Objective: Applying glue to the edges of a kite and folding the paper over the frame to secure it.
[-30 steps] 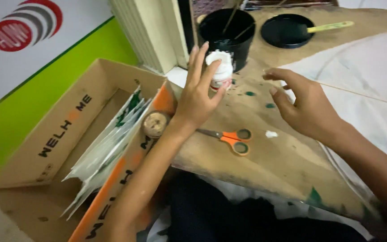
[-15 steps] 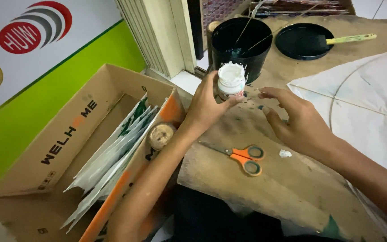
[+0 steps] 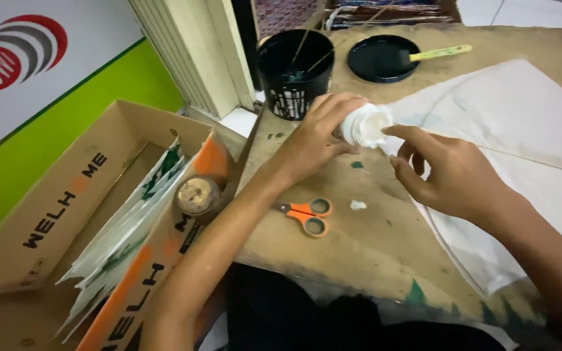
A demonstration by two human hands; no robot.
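My left hand [image 3: 313,140] grips a small white glue jar [image 3: 367,125], tilted with its open mouth toward my right hand. My right hand [image 3: 447,172] holds nothing; its forefinger tip touches the jar's rim, the other fingers curled loosely. Both hands hover over a brown paper-covered board [image 3: 359,247]. A large white paper sheet [image 3: 521,143] lies under and beyond my right hand. Orange-handled scissors [image 3: 310,216] rest on the board below my left wrist, with a small white blob [image 3: 358,205] beside them.
A black pot with thin sticks [image 3: 295,71] and a black lid with a yellow-handled brush [image 3: 385,57] stand at the back. At left is an open cardboard box [image 3: 47,214] with white-and-green paper pieces [image 3: 131,227], and a tape roll [image 3: 198,195] sits on its edge.
My left hand has carried the jar down and to the right and tipped it sideways. My right forefinger has come up to the jar's mouth.
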